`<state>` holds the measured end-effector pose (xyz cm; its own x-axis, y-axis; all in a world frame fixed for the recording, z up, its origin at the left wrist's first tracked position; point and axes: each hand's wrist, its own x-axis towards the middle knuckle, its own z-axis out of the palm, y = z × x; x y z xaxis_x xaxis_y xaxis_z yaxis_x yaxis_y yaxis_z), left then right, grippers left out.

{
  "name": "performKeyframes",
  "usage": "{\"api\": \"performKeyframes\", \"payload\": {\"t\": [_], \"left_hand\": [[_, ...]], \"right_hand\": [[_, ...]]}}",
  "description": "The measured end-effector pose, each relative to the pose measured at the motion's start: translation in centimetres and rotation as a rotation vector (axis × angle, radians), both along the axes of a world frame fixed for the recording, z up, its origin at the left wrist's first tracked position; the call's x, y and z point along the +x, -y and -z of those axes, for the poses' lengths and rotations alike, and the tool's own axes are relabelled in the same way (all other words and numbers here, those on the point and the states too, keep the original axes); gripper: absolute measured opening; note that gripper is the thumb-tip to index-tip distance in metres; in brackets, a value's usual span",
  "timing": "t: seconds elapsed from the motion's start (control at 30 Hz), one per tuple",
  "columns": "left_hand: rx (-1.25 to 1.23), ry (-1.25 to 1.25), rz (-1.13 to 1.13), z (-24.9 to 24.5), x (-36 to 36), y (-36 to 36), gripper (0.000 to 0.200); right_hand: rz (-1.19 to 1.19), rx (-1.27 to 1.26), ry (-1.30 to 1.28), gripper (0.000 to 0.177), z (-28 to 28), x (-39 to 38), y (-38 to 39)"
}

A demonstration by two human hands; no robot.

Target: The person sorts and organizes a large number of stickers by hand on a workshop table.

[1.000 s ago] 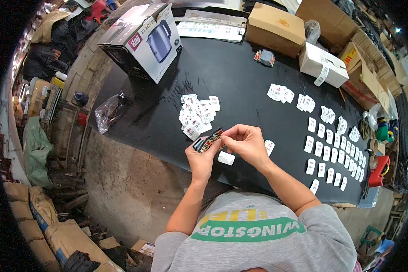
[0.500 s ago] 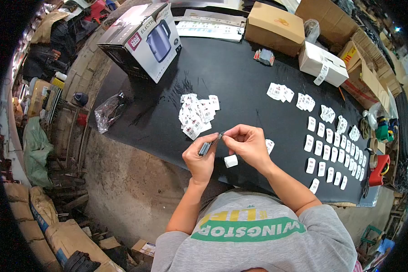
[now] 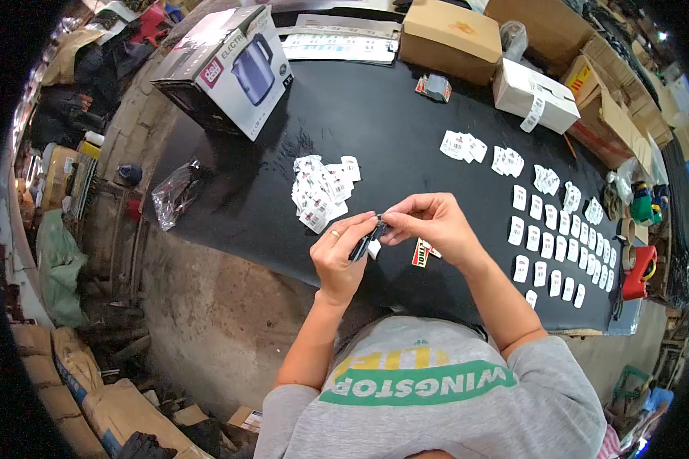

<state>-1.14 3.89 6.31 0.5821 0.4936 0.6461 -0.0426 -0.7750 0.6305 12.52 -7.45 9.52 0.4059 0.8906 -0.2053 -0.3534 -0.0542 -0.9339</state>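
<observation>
My left hand [image 3: 338, 258] is closed around a small bundle of dark grey, flat pieces [image 3: 362, 245]. My right hand [image 3: 434, 226] pinches at the upper end of the same bundle with thumb and fingertips; the exact kind of piece is too small to tell. A white tag [image 3: 373, 249] shows just beneath the fingers. Under my right hand lies a red and cream printed card [image 3: 421, 253], partly hidden. Beyond my left hand is a loose pile of white barcode tags [image 3: 321, 193] on the black table.
Rows of single white tags [image 3: 547, 245] cover the right side, with fanned tag stacks [image 3: 463, 145] behind them. An electric kettle box [image 3: 245, 76], a brown carton [image 3: 452, 42] and a white box [image 3: 536, 103] stand at the back. A red tape dispenser [image 3: 637, 274] sits at the right edge.
My hands have come closer together at the bundle, the right shifting slightly toward the left. The red and cream card now shows below my right hand. The whole view has shifted slightly.
</observation>
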Motion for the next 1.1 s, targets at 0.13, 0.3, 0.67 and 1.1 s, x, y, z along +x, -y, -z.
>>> {"api": "performKeyframes", "payload": {"t": [0.13,0.3,0.67,1.1], "left_hand": [[-0.033,-0.012,0.028,0.1,0.7,1.0,0.030],[-0.036,-0.036,0.077,-0.6,1.2,1.7,0.028],[-0.950,-0.521,0.236,2.9,1.5,5.7,0.014],[-1.873,-0.066,0.216,3.5,-2.3,3.8,0.034]], "right_hand": [[-0.022,-0.033,0.053,0.017,-1.1,0.9,0.9],[0.019,-0.032,0.040,0.013,-1.7,1.5,2.0],[0.291,-0.205,0.299,0.016,2.6,7.7,1.9],[0.205,-0.195,0.986,0.023,7.0,8.2,-9.9]]}}
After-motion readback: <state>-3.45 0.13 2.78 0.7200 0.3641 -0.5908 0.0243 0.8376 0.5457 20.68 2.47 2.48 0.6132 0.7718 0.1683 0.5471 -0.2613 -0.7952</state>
